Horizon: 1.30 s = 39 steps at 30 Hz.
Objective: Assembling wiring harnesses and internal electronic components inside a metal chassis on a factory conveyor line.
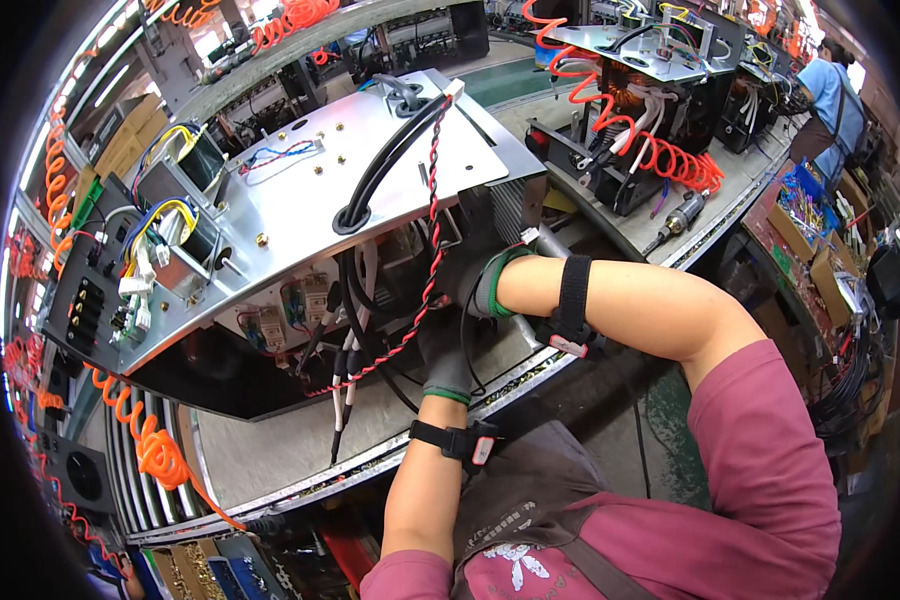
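Observation:
A large machine chassis with a flat silver metal plate (300,190) on top stands on the bench in front of me. Both my hands wear dark gloves with green cuffs and reach into its open near side, beneath the plate. My left hand (444,352) comes from below; my right hand (467,277) comes in from the right, just above it. Their fingers are hidden in shadow among the wiring. Beside them hangs a twisted red-and-black wire pair (433,230). Thick black cables (395,160) pass through a hole in the plate. White-sleeved leads (350,365) dangle below.
An orange coiled air hose (160,455) hangs at the left. On the right bench, a red coiled hose (670,165) ends near an air screwdriver (682,215). Another partly built unit (660,60) stands behind. A person in blue (832,105) works at the far right beside parts bins (805,215).

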Tool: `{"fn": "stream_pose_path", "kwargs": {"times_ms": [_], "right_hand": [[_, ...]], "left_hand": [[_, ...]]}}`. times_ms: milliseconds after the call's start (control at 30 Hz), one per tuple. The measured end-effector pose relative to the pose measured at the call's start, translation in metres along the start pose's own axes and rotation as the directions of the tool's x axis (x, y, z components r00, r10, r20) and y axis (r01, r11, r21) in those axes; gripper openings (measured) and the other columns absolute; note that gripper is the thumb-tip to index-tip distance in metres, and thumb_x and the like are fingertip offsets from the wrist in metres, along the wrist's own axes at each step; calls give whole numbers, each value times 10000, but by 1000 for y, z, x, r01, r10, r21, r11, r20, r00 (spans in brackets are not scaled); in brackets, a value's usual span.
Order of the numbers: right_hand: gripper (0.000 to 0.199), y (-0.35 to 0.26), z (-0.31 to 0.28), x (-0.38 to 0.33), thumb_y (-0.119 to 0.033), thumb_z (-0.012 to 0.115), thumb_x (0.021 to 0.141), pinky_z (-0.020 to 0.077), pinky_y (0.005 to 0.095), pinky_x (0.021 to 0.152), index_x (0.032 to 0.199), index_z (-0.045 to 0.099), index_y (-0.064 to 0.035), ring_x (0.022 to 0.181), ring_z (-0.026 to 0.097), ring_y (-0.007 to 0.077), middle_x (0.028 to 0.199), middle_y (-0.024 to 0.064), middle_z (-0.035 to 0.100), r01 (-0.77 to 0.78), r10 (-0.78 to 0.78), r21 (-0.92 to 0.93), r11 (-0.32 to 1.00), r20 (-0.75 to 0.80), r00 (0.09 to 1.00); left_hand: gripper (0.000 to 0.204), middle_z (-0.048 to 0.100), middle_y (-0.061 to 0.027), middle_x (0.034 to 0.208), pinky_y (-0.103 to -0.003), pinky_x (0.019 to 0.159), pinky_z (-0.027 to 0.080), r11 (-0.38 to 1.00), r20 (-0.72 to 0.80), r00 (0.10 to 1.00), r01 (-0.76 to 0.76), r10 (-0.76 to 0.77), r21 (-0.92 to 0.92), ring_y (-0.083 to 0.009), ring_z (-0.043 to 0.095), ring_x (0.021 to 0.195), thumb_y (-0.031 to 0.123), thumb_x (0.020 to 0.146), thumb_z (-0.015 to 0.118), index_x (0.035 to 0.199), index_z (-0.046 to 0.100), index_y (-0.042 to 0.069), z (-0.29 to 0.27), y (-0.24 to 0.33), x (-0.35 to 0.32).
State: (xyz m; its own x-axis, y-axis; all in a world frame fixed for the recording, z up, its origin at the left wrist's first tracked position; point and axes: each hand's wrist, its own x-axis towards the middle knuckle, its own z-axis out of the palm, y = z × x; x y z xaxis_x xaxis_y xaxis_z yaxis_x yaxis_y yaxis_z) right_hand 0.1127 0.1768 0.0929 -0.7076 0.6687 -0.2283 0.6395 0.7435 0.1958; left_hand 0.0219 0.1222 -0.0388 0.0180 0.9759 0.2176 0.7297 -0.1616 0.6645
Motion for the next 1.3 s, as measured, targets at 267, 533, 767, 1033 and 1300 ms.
{"fn": "stream_pose_path", "kwargs": {"times_ms": [267, 533, 767, 1033, 1300], "right_hand": [[292, 7, 17, 0, -192, 657, 799, 563, 378, 786, 1038, 735, -44, 948, 705, 286, 1078, 157, 709, 18, -19, -46, 999, -24, 1000], [314, 4, 22, 11, -123, 706, 748, 559, 352, 776, 1046, 726, -27, 910, 703, 259, 1081, 146, 710, 10, -12, -56, 998, -40, 999], [303, 3, 11, 3, -161, 687, 785, 551, 371, 803, 1058, 726, -36, 927, 692, 259, 1102, 129, 708, -14, 14, -17, 1000, 0, 1000], [314, -5, 9, 9, -218, 689, 790, 551, 396, 808, 1060, 730, -62, 974, 688, 274, 1105, 124, 710, -12, 12, -67, 998, -8, 1000], [327, -7, 13, 12, -251, 699, 785, 553, 412, 803, 1058, 734, -75, 993, 687, 280, 1102, 120, 711, -23, 22, -92, 995, -6, 1000]], "left_hand": [[374, 686, -113, 1106, -387, 838, 523, 926, -87, 996, -55, 25, -373, -282, 654, 1023, 388, 873, 530, 1105, 672, 132, 33, -34, -2], [460, 669, -80, 1182, -397, 871, 513, 997, -20, 999, 39, -41, -71, -279, 639, 1075, 493, 858, 513, 1172, 657, 189, -5, 13, -8], [576, 619, -58, 1298, -386, 958, 476, 997, -1, 997, 75, -75, -15, -246, 597, 1177, 553, 825, 562, 1283, 590, 206, 3, -7, -5], [674, 548, -89, 1387, -345, 1025, 427, 865, -63, 995, 32, -73, -500, -219, 524, 1272, 503, 818, 640, 1369, 507, 138, 31, -41, 1], [685, 492, -111, 1428, -332, 1085, 368, 647, -53, 999, -34, -10, -761, -213, 479, 1299, 414, 869, 634, 1412, 423, 53, 26, -21, 0]]}}
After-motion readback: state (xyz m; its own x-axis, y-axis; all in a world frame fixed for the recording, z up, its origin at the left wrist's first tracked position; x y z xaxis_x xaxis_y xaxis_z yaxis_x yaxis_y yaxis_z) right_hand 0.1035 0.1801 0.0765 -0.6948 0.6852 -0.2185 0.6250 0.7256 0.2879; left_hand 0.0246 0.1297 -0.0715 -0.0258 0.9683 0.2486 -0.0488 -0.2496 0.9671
